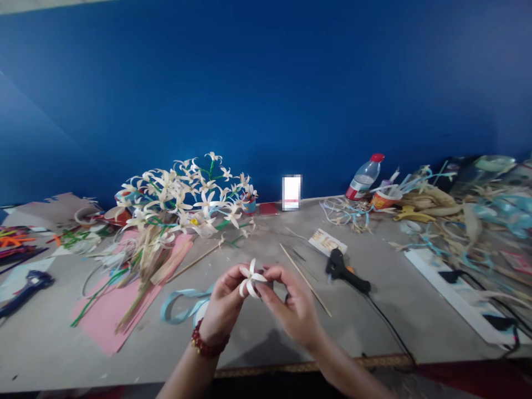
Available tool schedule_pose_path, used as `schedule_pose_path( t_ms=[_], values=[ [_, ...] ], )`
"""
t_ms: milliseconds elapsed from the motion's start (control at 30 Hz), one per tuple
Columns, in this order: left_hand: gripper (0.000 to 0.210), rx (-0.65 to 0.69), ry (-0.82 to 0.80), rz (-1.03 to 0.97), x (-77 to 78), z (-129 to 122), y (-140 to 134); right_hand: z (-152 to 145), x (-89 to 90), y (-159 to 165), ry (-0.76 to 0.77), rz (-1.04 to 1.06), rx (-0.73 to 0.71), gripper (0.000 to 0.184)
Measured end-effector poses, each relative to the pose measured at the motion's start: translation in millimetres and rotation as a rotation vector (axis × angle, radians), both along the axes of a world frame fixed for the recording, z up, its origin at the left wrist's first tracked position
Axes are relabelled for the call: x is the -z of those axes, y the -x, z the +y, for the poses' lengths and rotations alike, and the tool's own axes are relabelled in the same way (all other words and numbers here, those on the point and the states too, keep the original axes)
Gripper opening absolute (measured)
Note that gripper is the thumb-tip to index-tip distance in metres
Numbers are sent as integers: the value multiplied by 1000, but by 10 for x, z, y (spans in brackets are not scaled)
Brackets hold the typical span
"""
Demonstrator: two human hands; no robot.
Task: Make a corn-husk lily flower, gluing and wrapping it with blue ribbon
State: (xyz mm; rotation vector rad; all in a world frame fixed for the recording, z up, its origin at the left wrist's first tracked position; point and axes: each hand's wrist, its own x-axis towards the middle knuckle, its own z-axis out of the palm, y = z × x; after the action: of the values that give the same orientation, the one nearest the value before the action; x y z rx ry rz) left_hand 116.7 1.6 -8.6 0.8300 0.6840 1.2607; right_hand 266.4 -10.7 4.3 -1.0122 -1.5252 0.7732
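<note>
Between my two hands, over the front middle of the table, is a white artificial flower (251, 279) with several narrow petals spread out. My left hand (224, 302) pinches it from the left, and a dark red bead bracelet (208, 344) circles that wrist. From the other side, the thumb and forefinger of my right hand (293, 302) press on a petal. The underside of the flower is hidden by my fingers. Behind my left hand lies a loop of light blue ribbon (177, 307). A thin wooden stick (305, 280) rests just beyond my right hand.
A bunch of white artificial flowers (203, 199) stands at the back left, near pink paper (103, 327). To the right lie a black glue gun (347, 272) with its cord and a white power strip (440, 293). A bottle (363, 178) leans by the blue wall (266, 88).
</note>
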Motion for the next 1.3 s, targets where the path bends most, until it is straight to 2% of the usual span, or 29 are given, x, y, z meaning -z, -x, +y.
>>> schedule_pose_path(
  t_ms=[300, 467, 633, 700, 900, 1133, 1300],
  values=[
    [14, -17, -123, 37, -13, 36, 33, 49, 8, 29, 194, 210, -156, 18],
    [17, 88, -147, -25, -22, 82, 49, 68, 15, 26, 267, 287, -190, 22],
    [18, 202, -113, -86, -40, 116, 47, 62, -19, 0, 287, 249, -276, 25],
    [18, 191, -82, -103, -35, 108, 17, 51, -9, 1, 246, 243, -253, 23],
    [23, 0, 38, -192, 49, 52, -107, 42, 50, 32, 114, 195, -90, 13],
    [23, 19, 41, -225, 92, 37, -109, 17, -11, 20, 33, 65, -18, 11],
    [25, -24, 25, -213, 102, 32, -114, 8, 20, 37, 14, 53, 26, 9]
  ],
)
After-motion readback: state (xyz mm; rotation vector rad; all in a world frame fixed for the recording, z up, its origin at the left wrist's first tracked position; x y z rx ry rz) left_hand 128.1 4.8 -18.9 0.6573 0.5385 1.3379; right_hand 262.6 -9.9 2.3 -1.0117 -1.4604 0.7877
